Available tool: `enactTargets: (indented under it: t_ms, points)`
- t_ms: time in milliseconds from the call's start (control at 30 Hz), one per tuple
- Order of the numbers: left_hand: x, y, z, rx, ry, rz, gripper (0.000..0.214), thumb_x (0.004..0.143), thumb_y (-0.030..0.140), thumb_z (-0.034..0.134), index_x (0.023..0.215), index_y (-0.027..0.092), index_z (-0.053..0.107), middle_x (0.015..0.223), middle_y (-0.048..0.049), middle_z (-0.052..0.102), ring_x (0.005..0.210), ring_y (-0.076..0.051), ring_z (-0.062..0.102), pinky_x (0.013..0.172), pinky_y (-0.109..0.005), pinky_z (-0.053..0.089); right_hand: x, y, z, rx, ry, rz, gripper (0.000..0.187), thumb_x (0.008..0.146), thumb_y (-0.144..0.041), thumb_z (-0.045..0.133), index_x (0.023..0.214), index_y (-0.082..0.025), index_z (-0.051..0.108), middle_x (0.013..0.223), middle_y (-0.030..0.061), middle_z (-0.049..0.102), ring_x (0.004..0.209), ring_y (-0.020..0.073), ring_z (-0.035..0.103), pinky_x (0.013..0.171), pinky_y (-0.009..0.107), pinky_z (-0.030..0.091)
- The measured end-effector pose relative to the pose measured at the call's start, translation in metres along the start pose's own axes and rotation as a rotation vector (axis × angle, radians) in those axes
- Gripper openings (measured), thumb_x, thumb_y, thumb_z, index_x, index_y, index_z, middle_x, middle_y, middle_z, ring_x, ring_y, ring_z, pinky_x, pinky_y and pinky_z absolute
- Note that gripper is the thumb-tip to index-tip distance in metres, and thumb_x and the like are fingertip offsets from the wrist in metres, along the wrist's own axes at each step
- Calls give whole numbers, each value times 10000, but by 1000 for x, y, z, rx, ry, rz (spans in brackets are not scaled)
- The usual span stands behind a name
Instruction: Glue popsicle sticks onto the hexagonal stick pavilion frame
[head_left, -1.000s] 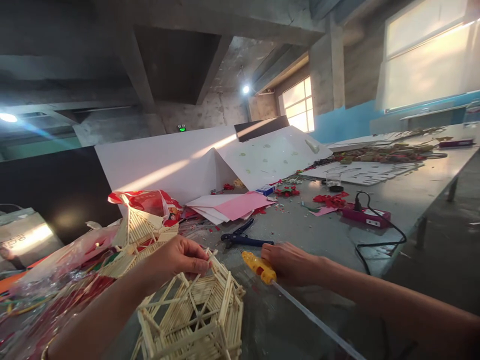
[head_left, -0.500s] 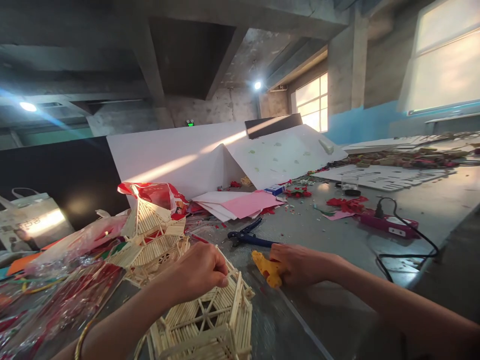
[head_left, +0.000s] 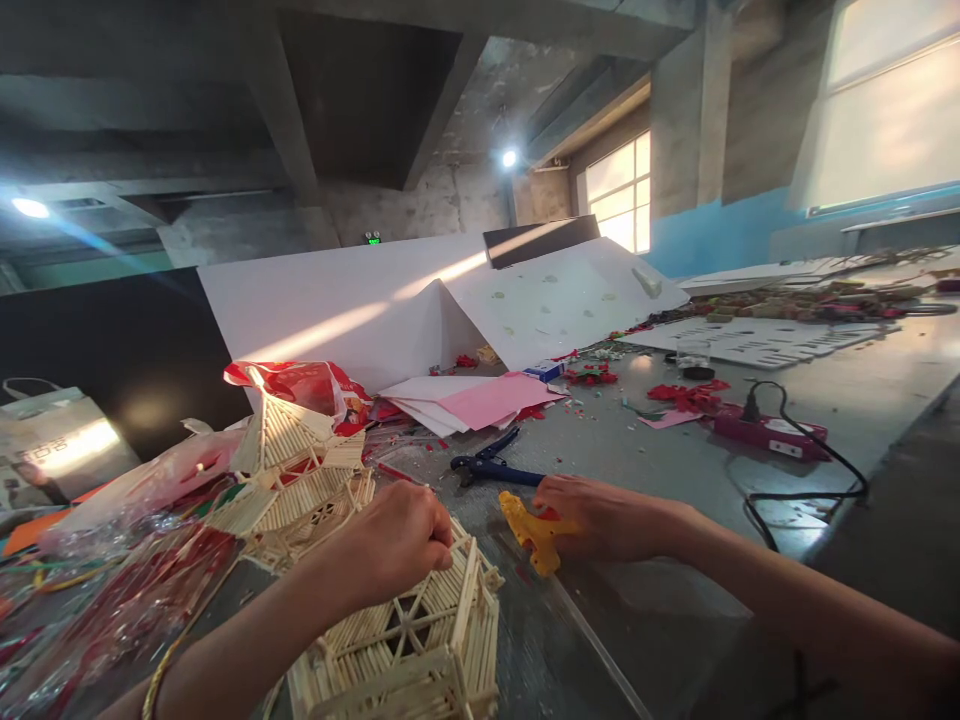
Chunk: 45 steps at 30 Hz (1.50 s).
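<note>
Bare forearms, thin gold bangle (head_left: 160,672), left wrist

On the desk (head_left: 615,450), the stick frame (head_left: 420,640) sits nearest, left of centre, with the left grip (head_left: 394,540) on its far top edge. Just right of it, the right grip (head_left: 607,515) is closed around the glue gun (head_left: 534,530). The pliers (head_left: 487,465) lie just beyond the gun. Farther left stands a stick tower (head_left: 296,480), with a plastic bag (head_left: 307,385) behind it. Paper sheets (head_left: 480,400) lie beyond the pliers, in front of leaning boards (head_left: 390,310). A power strip (head_left: 769,432) lies to the far right.
</note>
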<state>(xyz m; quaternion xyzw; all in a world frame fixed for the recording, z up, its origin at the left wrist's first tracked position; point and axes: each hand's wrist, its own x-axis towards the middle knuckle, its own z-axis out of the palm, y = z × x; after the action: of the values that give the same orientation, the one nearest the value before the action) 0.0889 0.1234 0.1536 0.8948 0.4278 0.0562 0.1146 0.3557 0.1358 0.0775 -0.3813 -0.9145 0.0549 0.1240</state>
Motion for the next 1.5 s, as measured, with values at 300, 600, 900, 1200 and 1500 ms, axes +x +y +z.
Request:
enactTargets:
  t_ms: [300,600,900,1200,1500]
  points:
    - [1,5,-2,72,-22,24,174,638,176,499,613,167,672,562,8,580,559,-102,473,536,-200,293,3,-2,-7,-39,100,10,357,885,-403,395,1062,-135,550,973,125,575,913,213,520,812,346,394]
    - [2,5,-4,113,-6,76,178,635,148,501,630,161,679,541,18,540,521,-89,403,531,-199,283,11,-3,-1,-37,133,43,350,886,-415,398,1032,-146,567,949,119,580,907,213,531,805,357,410]
    - [1,11,-9,93,-25,23,96,656,156,597,647,151,693,538,25,565,520,-83,430,525,-188,301,18,6,6,13,187,85,417,895,-468,326,991,-153,581,956,108,582,894,213,545,801,339,412]
    - [7,3,-4,32,-27,72,88,664,147,626,688,142,711,598,3,639,561,-89,519,545,-175,347,16,13,12,41,193,117,359,900,-427,325,923,-190,594,898,77,588,818,183,552,751,312,417]
    - [8,3,-5,8,-16,56,109,671,163,627,721,166,723,637,0,669,610,-111,559,576,-184,386,18,23,20,45,225,106,329,899,-411,343,893,-200,595,890,71,597,806,175,557,741,323,429]
